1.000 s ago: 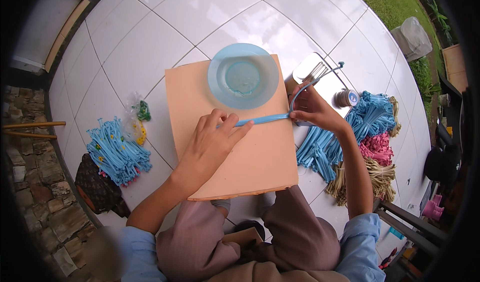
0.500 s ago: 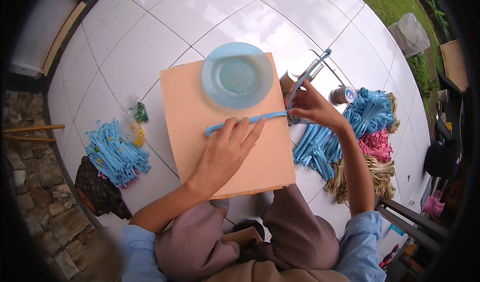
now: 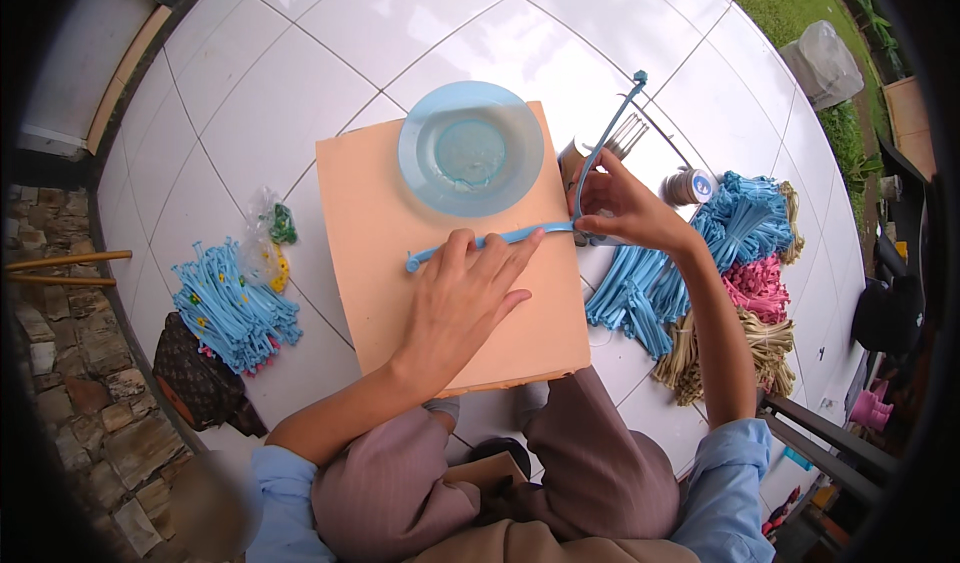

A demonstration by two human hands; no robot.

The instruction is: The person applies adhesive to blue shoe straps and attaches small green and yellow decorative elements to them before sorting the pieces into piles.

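Observation:
A long, narrow blue strap point(image 3: 517, 235) lies across a peach-coloured board point(image 3: 390, 328) over my lap. Fingers spread, my left hand point(image 3: 465, 298) rests flat on it, the fingertips pressing it against the board. At the board's right edge, my right hand point(image 3: 625, 203) pinches the same strap between thumb and fingers. From there the strap bends up and away, its knotted end standing over the floor. A round translucent blue dish point(image 3: 425, 143) sits on the board beyond the strap.
White tiles point(image 3: 330, 73) surround the board. On the right lie bundles of blue straps point(image 3: 745, 213), pink straps point(image 3: 755, 288) and beige straps point(image 3: 765, 338), beside a small tin point(image 3: 690, 187). Another blue strap bundle point(image 3: 235, 303) lies left, near a dark patterned bag point(image 3: 185, 373).
My left hand has slid slightly right along the strap, with its thumb now spread out. The strap's raised end has swung a little up and left. My right hand stays nearly in place.

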